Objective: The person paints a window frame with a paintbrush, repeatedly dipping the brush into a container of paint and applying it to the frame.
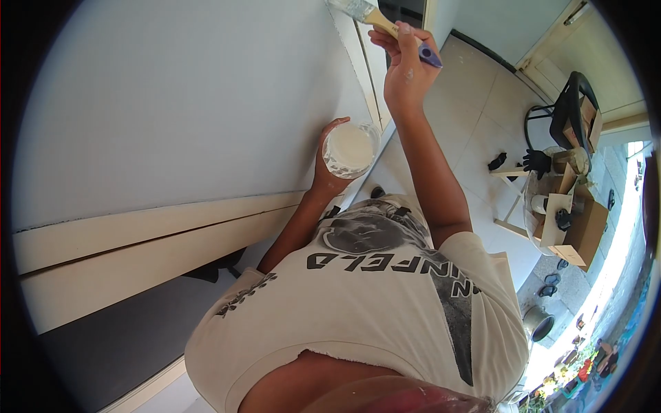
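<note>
My left hand (326,162) is wrapped around a clear tub of white paint (350,149), held in front of my shirt. Paint is smeared along the tub's rim and wall. Higher up, my right hand (409,65) grips a paintbrush (387,25) by its wooden handle, which ends in a purple tip. The bristles, whitish with paint, are near the top edge of the view, close to the edge of a grey-white panel (186,103). Whether they touch it I cannot tell. A few white spots mark the back of my right hand.
Cream trim (151,224) runs along the panel's lower edge. Across the tiled floor (475,103) on the right stand a black chair (575,113) and a small table (513,196) with cardboard boxes (585,224) and a black glove (537,162). A metal pot (538,323) and several sandals lie farther down.
</note>
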The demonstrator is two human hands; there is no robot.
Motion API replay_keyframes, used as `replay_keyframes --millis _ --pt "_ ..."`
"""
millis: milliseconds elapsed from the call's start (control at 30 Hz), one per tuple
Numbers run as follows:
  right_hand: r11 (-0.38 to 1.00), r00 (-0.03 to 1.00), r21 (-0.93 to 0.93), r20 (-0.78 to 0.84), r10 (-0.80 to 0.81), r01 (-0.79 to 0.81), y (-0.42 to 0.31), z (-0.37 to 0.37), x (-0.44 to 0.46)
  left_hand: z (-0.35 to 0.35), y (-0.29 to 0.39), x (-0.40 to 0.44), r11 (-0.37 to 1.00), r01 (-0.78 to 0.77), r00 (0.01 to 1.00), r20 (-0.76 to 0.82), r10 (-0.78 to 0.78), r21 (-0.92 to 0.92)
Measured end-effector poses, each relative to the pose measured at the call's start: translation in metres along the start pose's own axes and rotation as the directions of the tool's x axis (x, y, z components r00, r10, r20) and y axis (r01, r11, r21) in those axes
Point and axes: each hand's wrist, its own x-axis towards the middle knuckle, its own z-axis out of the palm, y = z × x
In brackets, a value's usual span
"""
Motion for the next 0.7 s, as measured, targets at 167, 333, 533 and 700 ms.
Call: replay_keyframes --millis 167,333,533,700 --pt "0.975 0.958 -0.090 -0.221 0.180 -0.204 0.049 -0.068 -0.056 0.000 -0.001 -0.002 0.999 0.041 0.999 0.028 -0.040 -0.034" --pt "0.814 0.840 -0.358 -0.474 0.264 -0.458 0.089 -0.141 -0.097 0.000 -0.005 -0.003 0.999 0.019 1.000 0.010 -0.019 -0.044" --pt "0.880 0.917 -0.310 -0.294 0.271 -0.360 0.029 -0.057 -0.054 0.000 -0.005 -0.003 0.996 0.041 0.999 0.013 -0.040 -0.076" --pt "0.995 0.991 -0.032 -0.090 0.095 -0.098 0.000 -0.016 -0.037 -0.001 0.002 0.000 0.999 0.033 0.999 0.028 -0.032 -0.016"
